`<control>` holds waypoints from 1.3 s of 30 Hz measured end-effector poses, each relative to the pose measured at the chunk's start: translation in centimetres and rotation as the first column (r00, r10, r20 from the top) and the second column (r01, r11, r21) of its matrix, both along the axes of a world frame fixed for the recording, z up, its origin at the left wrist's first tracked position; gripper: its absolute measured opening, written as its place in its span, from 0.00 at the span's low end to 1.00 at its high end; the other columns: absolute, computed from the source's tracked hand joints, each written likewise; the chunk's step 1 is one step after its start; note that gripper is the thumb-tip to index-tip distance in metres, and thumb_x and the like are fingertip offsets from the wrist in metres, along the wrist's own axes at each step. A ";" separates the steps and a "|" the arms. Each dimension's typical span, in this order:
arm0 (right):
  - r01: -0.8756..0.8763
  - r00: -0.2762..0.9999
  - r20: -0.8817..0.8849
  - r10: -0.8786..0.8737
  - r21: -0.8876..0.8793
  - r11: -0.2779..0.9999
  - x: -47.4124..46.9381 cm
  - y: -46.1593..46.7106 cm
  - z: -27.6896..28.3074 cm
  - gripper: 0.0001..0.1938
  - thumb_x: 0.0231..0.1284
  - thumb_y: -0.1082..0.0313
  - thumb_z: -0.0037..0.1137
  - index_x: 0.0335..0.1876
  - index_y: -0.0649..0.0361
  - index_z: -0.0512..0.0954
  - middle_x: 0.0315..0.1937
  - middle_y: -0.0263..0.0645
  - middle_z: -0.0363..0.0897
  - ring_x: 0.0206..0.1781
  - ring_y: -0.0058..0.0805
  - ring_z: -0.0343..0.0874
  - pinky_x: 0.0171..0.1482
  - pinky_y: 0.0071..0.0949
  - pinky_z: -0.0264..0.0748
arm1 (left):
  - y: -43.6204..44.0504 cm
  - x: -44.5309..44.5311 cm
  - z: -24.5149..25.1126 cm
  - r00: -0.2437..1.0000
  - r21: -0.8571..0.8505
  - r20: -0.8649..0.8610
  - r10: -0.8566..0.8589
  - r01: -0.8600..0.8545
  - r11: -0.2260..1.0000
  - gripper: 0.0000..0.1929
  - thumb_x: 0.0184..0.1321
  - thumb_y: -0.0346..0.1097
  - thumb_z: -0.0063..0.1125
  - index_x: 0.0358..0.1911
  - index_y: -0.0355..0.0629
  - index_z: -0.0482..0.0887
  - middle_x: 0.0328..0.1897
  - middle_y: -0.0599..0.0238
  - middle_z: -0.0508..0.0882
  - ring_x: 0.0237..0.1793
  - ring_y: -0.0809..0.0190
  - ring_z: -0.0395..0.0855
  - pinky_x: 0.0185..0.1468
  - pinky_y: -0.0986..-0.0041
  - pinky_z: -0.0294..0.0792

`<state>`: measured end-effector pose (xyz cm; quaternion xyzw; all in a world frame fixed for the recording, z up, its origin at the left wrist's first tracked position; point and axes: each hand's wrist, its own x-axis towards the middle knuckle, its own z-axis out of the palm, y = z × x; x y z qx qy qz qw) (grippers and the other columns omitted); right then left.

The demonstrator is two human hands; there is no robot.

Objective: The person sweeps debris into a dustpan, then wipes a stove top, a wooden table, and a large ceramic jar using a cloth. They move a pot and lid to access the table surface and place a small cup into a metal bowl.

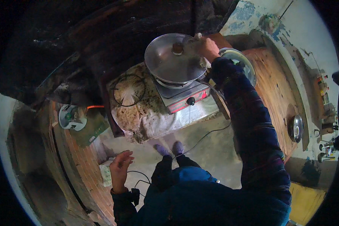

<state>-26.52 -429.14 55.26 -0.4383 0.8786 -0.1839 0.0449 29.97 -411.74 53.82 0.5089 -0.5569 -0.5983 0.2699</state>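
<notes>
A round metal lid (169, 66) with a brown knob (177, 48) covers a pan on the single-burner stove (183, 99). The stove has a black dial on its front and stands on a stained, cloth-covered table (183, 120). At the right rim of the lid, my right hand (209, 48) grips a pale cloth (205, 62), part of it resting against the lid. The fingers' undersides are hidden. My left hand (121, 169) is raised in the air left of my body, slightly curled, with nothing in it.
A wire ring stand (129, 89) lies left of the stove. A bowl (241, 63) stands right of the lid, partly behind my sleeve. A wooden board (271, 93) holds a small metal dish (296, 128). A black cable (203, 139) crosses the floor near my feet.
</notes>
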 end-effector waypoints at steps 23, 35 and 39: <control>-0.908 0.309 0.766 0.564 0.061 0.415 21.5 5.6 2.8 0.19 0.50 0.55 0.65 0.46 0.58 0.82 0.38 0.49 0.83 0.48 0.38 0.83 0.49 0.37 0.77 | -8.7 -2.9 -3.8 0.976 -0.029 -0.169 -0.139 0.136 0.990 0.12 0.67 0.25 0.55 0.53 0.34 0.82 0.49 0.59 0.87 0.47 0.62 0.85 0.51 0.72 0.78; -0.171 0.865 0.437 0.248 -0.208 0.963 -1.1 18.5 23.1 0.18 0.57 0.69 0.59 0.52 0.71 0.80 0.40 0.42 0.86 0.43 0.30 0.84 0.48 0.28 0.79 | -12.6 -5.9 3.9 0.971 -0.365 0.007 -0.238 0.224 0.904 0.15 0.66 0.25 0.53 0.56 0.35 0.81 0.55 0.58 0.85 0.53 0.62 0.84 0.57 0.73 0.73; -0.032 0.883 0.432 0.185 -0.338 0.941 -6.1 16.2 18.8 0.19 0.56 0.68 0.62 0.52 0.70 0.80 0.42 0.39 0.86 0.42 0.28 0.83 0.47 0.26 0.79 | -13.7 -10.4 7.0 0.953 -0.616 0.093 -0.288 0.282 0.736 0.19 0.66 0.27 0.55 0.60 0.37 0.78 0.66 0.54 0.78 0.66 0.53 0.76 0.66 0.67 0.67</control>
